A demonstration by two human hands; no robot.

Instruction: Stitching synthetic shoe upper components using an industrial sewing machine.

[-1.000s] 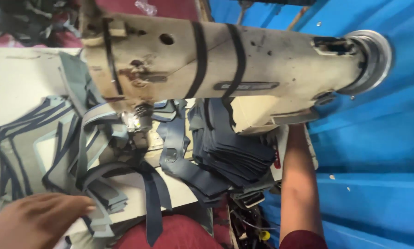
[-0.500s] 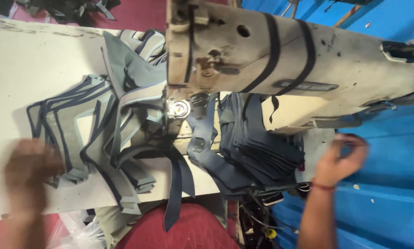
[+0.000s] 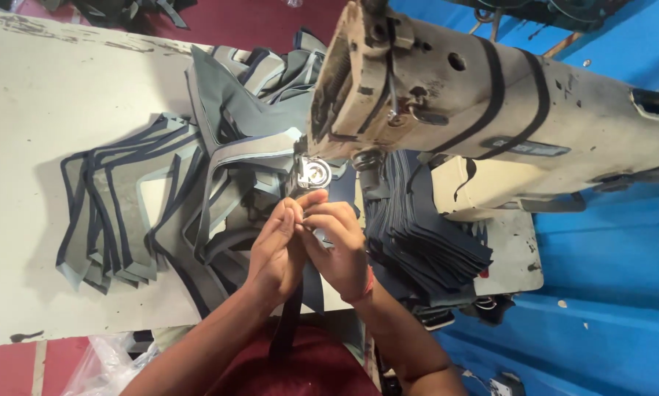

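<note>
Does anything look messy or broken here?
The sewing machine looks worn, with chipped, stained paint and dark bands around its arm. Grey fabric pieces lie fanned out unevenly on the table. Both hands, left and right, pinch fabric by the needle.

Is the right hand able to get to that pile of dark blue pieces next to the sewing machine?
Probably yes. The right hand is beside the dark blue stack, with nothing between them. It is pinching a strip together with the left hand, though, so it would have to let go first.
</note>
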